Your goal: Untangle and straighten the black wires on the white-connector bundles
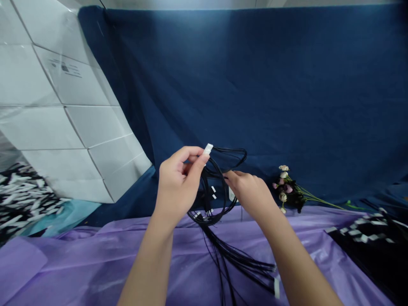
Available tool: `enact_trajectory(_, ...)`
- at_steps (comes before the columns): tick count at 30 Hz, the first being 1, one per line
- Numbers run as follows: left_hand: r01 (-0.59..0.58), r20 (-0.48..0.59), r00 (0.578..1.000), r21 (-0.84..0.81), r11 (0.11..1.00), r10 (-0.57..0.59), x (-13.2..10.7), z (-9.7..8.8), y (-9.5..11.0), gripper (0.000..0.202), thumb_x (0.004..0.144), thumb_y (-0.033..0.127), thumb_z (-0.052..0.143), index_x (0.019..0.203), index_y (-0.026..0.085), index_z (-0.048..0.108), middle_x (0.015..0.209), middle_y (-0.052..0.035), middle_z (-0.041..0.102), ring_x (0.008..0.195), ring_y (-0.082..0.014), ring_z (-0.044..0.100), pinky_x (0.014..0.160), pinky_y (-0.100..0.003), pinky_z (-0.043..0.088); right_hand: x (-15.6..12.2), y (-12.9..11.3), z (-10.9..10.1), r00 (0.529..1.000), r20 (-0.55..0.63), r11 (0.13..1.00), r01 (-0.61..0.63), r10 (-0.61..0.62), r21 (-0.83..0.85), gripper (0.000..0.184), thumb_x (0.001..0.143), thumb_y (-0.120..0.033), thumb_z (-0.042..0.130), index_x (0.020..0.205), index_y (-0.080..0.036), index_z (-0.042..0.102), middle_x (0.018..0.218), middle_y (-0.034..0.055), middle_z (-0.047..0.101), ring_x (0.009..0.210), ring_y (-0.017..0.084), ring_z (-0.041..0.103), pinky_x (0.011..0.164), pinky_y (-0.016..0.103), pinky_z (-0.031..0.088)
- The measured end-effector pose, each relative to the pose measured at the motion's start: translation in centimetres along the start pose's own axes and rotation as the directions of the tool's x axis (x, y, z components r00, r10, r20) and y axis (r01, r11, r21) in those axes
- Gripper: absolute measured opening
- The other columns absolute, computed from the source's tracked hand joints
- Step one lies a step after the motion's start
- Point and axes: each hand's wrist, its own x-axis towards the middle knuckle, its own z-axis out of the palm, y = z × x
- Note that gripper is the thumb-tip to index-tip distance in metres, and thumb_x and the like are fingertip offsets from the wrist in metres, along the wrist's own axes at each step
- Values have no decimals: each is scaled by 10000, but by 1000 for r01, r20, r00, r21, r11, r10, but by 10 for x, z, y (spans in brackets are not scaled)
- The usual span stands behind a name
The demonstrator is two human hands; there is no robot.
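Near the middle of the head view, my left hand (180,178) is closed in a pinch around a small white tab (208,149) on a looped black cable (219,168). Just to the right, my right hand (250,191) has its fingers closed on the loops of the same cable; its fingertips are partly hidden. Below both hands hangs a bundle of black wires (236,257), trailing down over purple cloth. Several small white tags show among the loops between my hands. A white piece behind my right hand is too covered to name.
White boxes (95,127) are stacked at the left. Heaps of black cables with white ends lie at far left (25,195) and far right (366,242). Artificial flowers (287,187) rest right of my hands. Purple sheeting (111,263) covers the front; a dark blue cloth (255,85) hangs behind.
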Motion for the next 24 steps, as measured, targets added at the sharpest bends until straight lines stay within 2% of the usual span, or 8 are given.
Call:
enact_trajectory(6, 63, 5, 998, -44, 997, -63, 1, -3, -1, 101, 882, 304, 685, 859, 208, 711, 509, 58, 389, 377, -54, 319, 336, -192, 248, 1, 8, -1, 999, -39, 997, 18, -21, -77, 252, 1020, -227, 452, 1176, -254, 648, 931, 78, 737, 763, 240, 708, 538, 299, 189)
enact_trajectory(11, 70, -40, 997, -20, 997, -71, 4, -16, -2, 116, 866, 322, 711, 857, 207, 722, 532, 47, 433, 360, -45, 338, 301, -178, 242, 1, 24, 0, 995, -103, 1000, -19, 17, -15, 228, 1002, -206, 487, 1126, -240, 675, 913, 70, 743, 767, 217, 694, 554, 284, 245)
enact_trajectory(14, 103, -106, 988, -79, 992, -111, 7, -23, -4, 169, 830, 360, 749, 865, 197, 719, 588, 39, 503, 332, -34, 331, 265, -173, 252, -3, 32, -5, 994, -110, 997, -14, 23, 81, 207, 1010, -326, 518, 1102, -268, 693, 861, 27, 746, 746, 181, 682, 573, 261, 332)
enact_trajectory(16, 114, -146, 981, -114, 987, -130, 9, -23, -5, 200, 812, 372, 764, 877, 190, 715, 647, 30, 553, 327, -33, 360, 251, -172, 284, -7, 33, -9, 999, -55, 970, 12, 2, 242, 208, 962, -430, 596, 1044, -285, 719, 830, -1, 740, 721, 157, 672, 590, 243, 386)
enact_trajectory(18, 117, -161, 978, -122, 986, -136, 10, -22, -6, 208, 808, 369, 765, 884, 183, 712, 692, 21, 582, 336, -39, 403, 249, -173, 317, -12, 31, -14, 999, 38, 892, 15, -36, 452, 236, 879, -479, 690, 969, -266, 739, 794, -7, 725, 702, 148, 657, 601, 234, 418)
enact_trajectory(20, 118, -152, 979, -130, 984, -137, 10, -19, -6, 210, 812, 370, 760, 881, 179, 709, 704, 19, 590, 337, -43, 417, 245, -177, 329, -16, 28, -18, 990, 108, 804, 10, -92, 595, 248, 861, -471, 702, 898, -229, 744, 753, -3, 697, 675, 138, 618, 592, 235, 408)
enact_trajectory(24, 113, -139, 981, -165, 980, -137, 10, -13, -7, 210, 824, 367, 750, 888, 174, 699, 704, 22, 601, 320, -30, 385, 250, -177, 340, -20, 23, -24, 966, 127, 767, 94, -224, 635, 405, 977, -434, 518, 715, -172, 683, 614, -14, 539, 569, 101, 429, 525, 250, 287)
